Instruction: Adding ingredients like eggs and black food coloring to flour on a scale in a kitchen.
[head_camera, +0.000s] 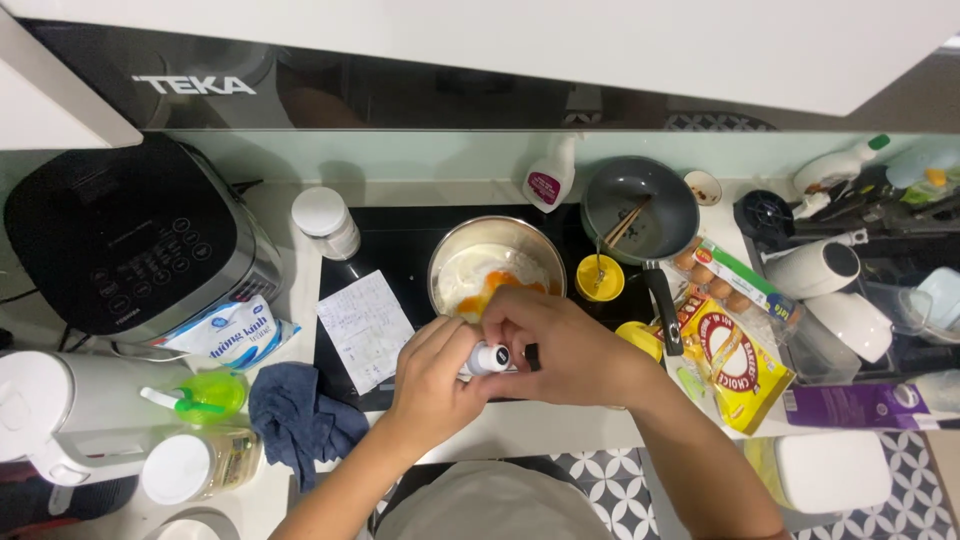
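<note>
My left hand (432, 378) grips a small white bottle (488, 358) lying on its side. My right hand (562, 345) pinches at the bottle's end, where a small dark cap (532, 355) shows between the fingers. Both hands meet just in front of a steel mixing bowl (497, 228) that stands on the black cooktop (400, 247). Inside the bowl are white powder and orange egg yolks (490, 285).
A grey pan with chopsticks (640, 208), a yellow cup (600, 278), an egg carton (735, 280) and a yellow bag (735, 365) lie right. A paper note (365, 330), blue cloth (300, 420), white jar (326, 222) and black cooker (130, 240) lie left.
</note>
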